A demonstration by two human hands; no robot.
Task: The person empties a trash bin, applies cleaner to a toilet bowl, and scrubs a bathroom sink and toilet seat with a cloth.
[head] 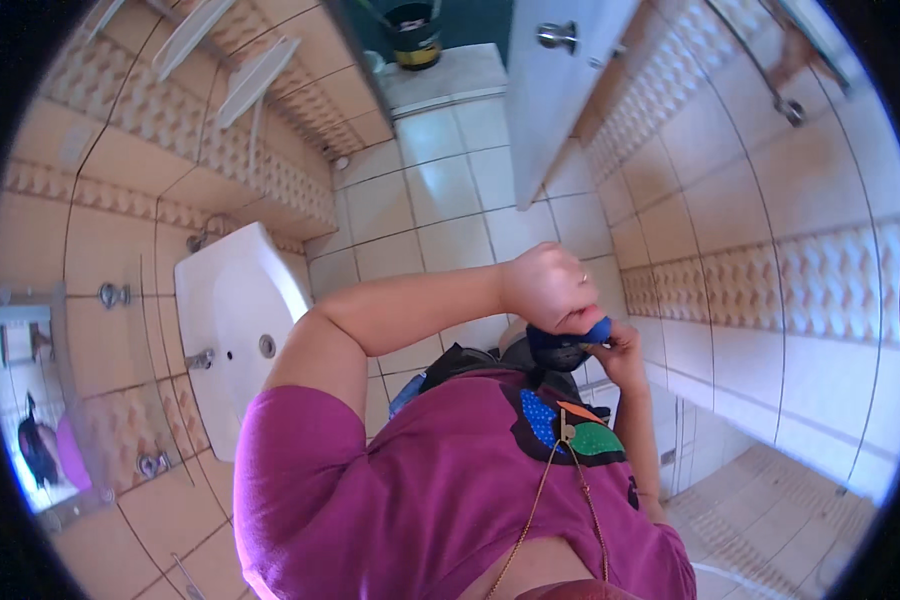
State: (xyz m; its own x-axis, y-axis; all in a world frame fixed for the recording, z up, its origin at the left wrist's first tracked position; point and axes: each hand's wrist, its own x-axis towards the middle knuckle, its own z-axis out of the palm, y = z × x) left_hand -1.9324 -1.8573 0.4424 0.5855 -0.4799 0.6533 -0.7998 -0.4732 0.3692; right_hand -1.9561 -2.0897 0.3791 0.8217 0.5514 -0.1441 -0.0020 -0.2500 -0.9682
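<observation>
In front of my waist, a dark blue and black item (551, 351), apparently cloth, is bunched between my hands. Its exact kind is unclear. My left hand (551, 289), with a ring on one finger, is closed in a fist over its upper side, where a brighter blue part shows. On the right, my right hand (621, 354) pinches the edge of the same item with thumb and fingers. Both hands are close together above black clothing (457, 366) at my waist. A purple shirt (435, 480) with a coloured print covers my torso, and a long gold-coloured chain (536, 487) hangs over it.
A white washbasin (232, 300) with a tap (200, 358) is at my left, beside a wall mirror (41, 420). Ahead, a white door (551, 97) stands ajar near a raised sill (450, 79) and a black bucket (416, 37). White shelves (259, 79) and tiled walls flank the tiled floor (450, 187).
</observation>
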